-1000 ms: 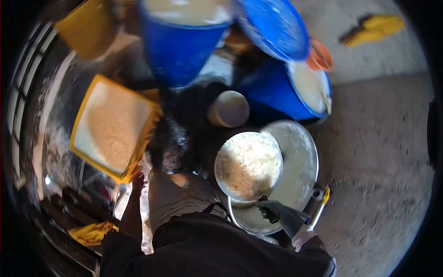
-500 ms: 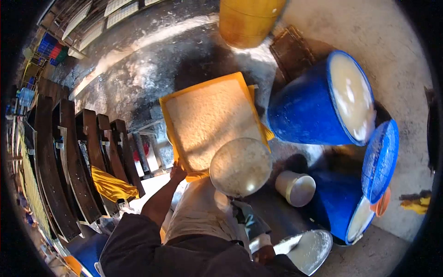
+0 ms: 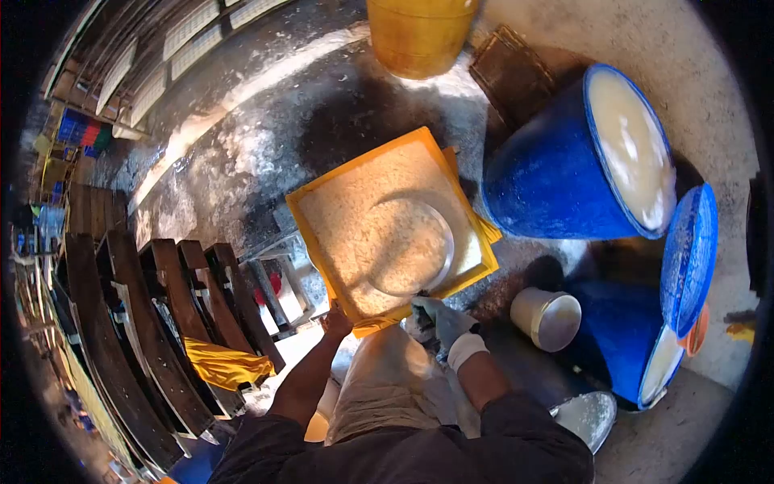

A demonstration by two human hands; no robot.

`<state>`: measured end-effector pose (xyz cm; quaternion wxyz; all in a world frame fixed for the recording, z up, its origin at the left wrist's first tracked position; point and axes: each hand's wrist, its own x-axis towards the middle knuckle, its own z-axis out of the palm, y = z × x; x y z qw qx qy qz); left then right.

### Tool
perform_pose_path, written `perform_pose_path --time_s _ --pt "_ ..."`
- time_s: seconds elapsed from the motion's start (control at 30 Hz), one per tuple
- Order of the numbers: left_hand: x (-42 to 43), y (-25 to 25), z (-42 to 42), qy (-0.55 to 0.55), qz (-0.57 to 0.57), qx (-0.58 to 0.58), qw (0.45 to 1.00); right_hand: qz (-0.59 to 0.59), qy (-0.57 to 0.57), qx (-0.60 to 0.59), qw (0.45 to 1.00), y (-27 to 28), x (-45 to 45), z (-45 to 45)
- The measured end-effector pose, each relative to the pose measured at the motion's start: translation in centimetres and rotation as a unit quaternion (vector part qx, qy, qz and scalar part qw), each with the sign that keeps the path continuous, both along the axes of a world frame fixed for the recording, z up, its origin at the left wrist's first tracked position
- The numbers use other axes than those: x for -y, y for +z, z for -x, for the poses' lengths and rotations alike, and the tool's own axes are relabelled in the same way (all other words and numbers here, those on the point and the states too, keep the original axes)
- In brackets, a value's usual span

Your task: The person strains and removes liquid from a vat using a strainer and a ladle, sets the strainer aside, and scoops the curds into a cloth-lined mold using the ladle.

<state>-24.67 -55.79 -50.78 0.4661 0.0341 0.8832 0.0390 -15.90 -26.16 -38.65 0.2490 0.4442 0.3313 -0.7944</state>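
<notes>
A square frame lined with yellow cloth point(image 3: 375, 328) lies in front of me, full of pale, lumpy, curd-like stuff point(image 3: 339, 202). My left hand point(image 3: 337, 321) is closed on the edge of the cloth at the frame's near left corner. My right hand point(image 3: 442, 321), in a grey glove, grips the near end of a round, shallow metal pan point(image 3: 446, 250). The pan lies over the curd in the near right part of the frame, its rim shining on the right. The handle is mostly hidden by the glove.
A blue barrel point(image 3: 540, 173) of pale liquid stands to the right, with another blue barrel point(image 3: 605, 331), a blue lid point(image 3: 689, 258) and a whitish bucket point(image 3: 547, 319) nearer. A yellow barrel point(image 3: 423, 40) stands ahead. Dark wooden beams point(image 3: 137, 323) with a yellow cloth fill the left.
My right hand has come up from low by my side to the frame's near edge. The pan has moved forward from above the near edge onto the curd. My left hand keeps its hold.
</notes>
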Motion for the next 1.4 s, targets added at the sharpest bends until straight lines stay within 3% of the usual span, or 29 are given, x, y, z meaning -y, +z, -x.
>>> perform_pose_path --time_s 0.07,0.17,0.23,0.27,0.3,0.33,0.4,0.43,0.5,0.6,0.63,0.7,0.77,0.8,0.9,0.97,1.0,1.03,1.07,1.1,1.2,1.23,1.37,1.4 --pt "0.1 -0.1 0.0 -0.014 0.010 0.008 1.000 -0.066 -0.007 -0.014 0.998 0.0 -0.5 0.1" --pt "1.4 -1.8 0.0 -0.012 -0.080 -0.023 0.996 -0.017 -0.080 0.046 0.996 -4.2 -2.1 0.0" --pt "0.4 -0.4 0.6 -0.035 0.004 0.026 0.999 -0.210 -0.101 0.058 0.971 -7.7 -3.8 -0.6" --pt "0.1 0.0 0.7 -0.022 0.004 0.034 0.999 -0.209 -0.115 0.057 0.969 -7.2 -5.0 -0.7" --pt "0.3 -1.4 -0.1 0.001 -0.043 -0.068 0.997 -0.377 -0.135 0.075 0.913 -6.2 -6.7 -0.5" --pt "1.3 -4.1 -0.3 -0.226 0.009 -0.114 0.967 -0.533 -0.151 0.095 0.827 -5.0 -8.3 -0.8" --pt "1.1 -6.6 -0.5 -0.279 -0.070 -0.317 0.904 -0.512 -0.221 0.070 0.827 -1.4 -10.7 -3.2" --pt "0.4 -6.5 -0.6 -0.302 -0.083 -0.317 0.895 -0.494 -0.280 0.041 0.822 0.9 -12.1 -5.2" --pt "-2.6 -6.2 -1.0 -0.074 -0.174 -0.279 0.941 -0.468 -0.403 -0.003 0.786 5.8 -14.7 -11.5" --pt "-8.7 -2.3 -3.0 -0.137 -0.287 -0.215 0.923 -0.507 -0.542 -0.090 0.664 9.5 -15.6 -23.9" --pt "-10.2 -2.5 -3.8 -0.167 -0.313 -0.173 0.919 -0.397 -0.555 -0.026 0.730 15.9 -14.3 -28.5" --pt "-14.3 -1.3 -7.3 -0.029 -0.326 0.010 0.945 -0.394 -0.583 0.058 0.709 14.7 -12.7 -38.7" --pt "-18.9 1.8 -11.4 -0.072 -0.277 0.082 0.955 -0.495 -0.564 0.182 0.636 8.3 -10.3 -49.5" --pt "-20.8 2.8 -13.8 -0.069 -0.227 0.127 0.963 -0.314 -0.640 0.203 0.671 11.8 -8.5 -53.5" --pt "-24.7 2.2 -20.3 -0.097 -0.267 0.204 0.937 -0.227 -0.702 0.254 0.626 8.4 -2.9 -65.8" --pt "-26.7 3.3 -23.7 -0.020 -0.298 0.337 0.893 -0.278 -0.720 0.279 0.572 1.1 2.1 -73.5" --pt "-27.9 5.3 -26.4 -0.036 -0.258 0.312 0.914 -0.281 -0.713 0.339 0.546 -0.4 3.9 -76.5" --pt "-29.1 6.5 -29.0 -0.046 -0.252 0.304 0.918 -0.291 -0.637 0.429 0.570 -6.2 7.0 -81.4" --pt "-30.3 7.8 -31.5 -0.107 -0.248 0.277 0.922 -0.322 -0.570 0.545 0.524 -17.6 12.3 -86.6" --pt "-30.9 8.5 -33.4 -0.168 -0.242 0.251 0.922 -0.341 -0.567 0.594 0.457 -7.0 8.8 -84.5" --pt "-32.5 10.0 -36.7 -0.256 -0.185 0.231 0.920 -0.280 -0.603 0.573 0.480 -9.8 10.6 -89.5" --pt "-32.8 10.3 -37.4 -0.288 -0.155 0.231 0.916 -0.240 -0.568 0.595 0.515 -11.0 11.0 -90.7" --pt "-34.0 12.1 -39.3 -0.255 -0.106 0.203 0.940 -0.172 -0.453 0.632 0.605 -13.8 10.8 -91.7" --pt "-34.3 12.4 -39.4 -0.260 -0.091 0.196 0.941 -0.167 -0.458 0.596 0.637 -16.2 11.3 -92.2"
